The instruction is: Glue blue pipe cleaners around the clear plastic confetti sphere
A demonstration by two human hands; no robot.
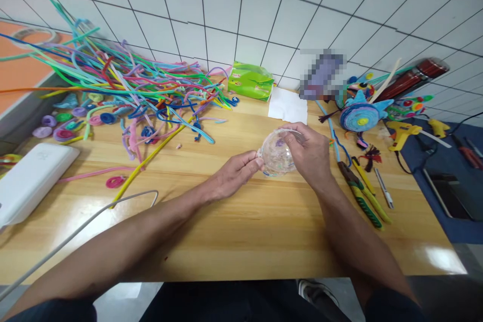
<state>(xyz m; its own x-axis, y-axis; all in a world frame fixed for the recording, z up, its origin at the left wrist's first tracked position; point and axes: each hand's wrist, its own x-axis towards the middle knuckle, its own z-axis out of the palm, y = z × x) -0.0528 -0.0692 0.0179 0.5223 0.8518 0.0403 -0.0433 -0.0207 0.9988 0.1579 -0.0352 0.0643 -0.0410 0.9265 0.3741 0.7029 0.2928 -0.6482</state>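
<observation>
A clear, round, bowl-like plastic piece [277, 158] is held between my two hands above the middle of the wooden table. My left hand [237, 173] pinches its left edge between thumb and fingers. On the far right side, my right hand [307, 148] grips the rim, with the thumb bent inward over the hollow. Small coloured specks show in or through the clear wall; I cannot tell what they are. Behind it lies a white paper sheet [287, 105], close to a green tissue pack [250, 81].
Many fuzzy pipe cleaners [151, 80] heap at the back left, with coiled pieces in front. A white power bank [39, 178] lies left, its cable crossing my left arm. Right are pliers [360, 193], a pen [384, 188], a blue fuzzy figure [361, 116] and a yellow glue gun [403, 135].
</observation>
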